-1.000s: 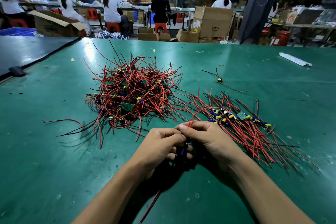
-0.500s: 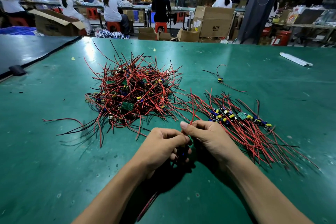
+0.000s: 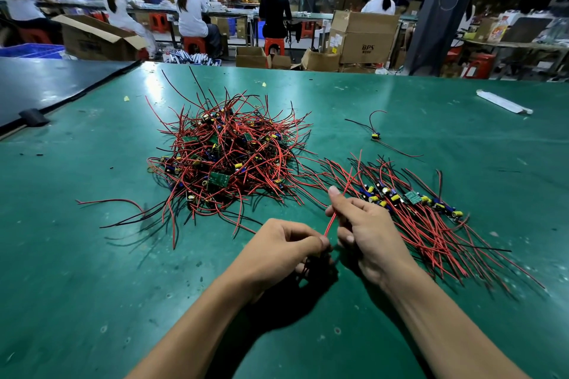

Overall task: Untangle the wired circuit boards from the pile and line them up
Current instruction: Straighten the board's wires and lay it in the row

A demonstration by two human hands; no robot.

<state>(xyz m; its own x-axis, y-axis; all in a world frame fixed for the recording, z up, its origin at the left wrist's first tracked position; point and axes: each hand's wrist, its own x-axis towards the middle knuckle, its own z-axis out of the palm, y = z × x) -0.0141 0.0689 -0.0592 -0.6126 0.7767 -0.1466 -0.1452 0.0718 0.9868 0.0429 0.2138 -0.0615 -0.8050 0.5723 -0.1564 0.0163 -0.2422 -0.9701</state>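
Now: red wire [image 3: 331, 223] drawn straight between hands, low over table [image 3: 92, 255], in front of pile [image 3: 228, 160]. Left hand [image 3: 283, 251] pinches lower end, fingers curled; anything beneath them hidden. Right hand [image 3: 366, 231] grips wire higher up, index finger raised. Hands pressed together a second ago, now apart. Pile unchanged. Lined-up row [image 3: 409, 198] just beyond right hand. Stray board [image 3: 375, 135] farther back.

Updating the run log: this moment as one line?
untangling | left hand: pinches red wire low | right hand: pinches it higher | pile: ahead-left | lined-up row: right
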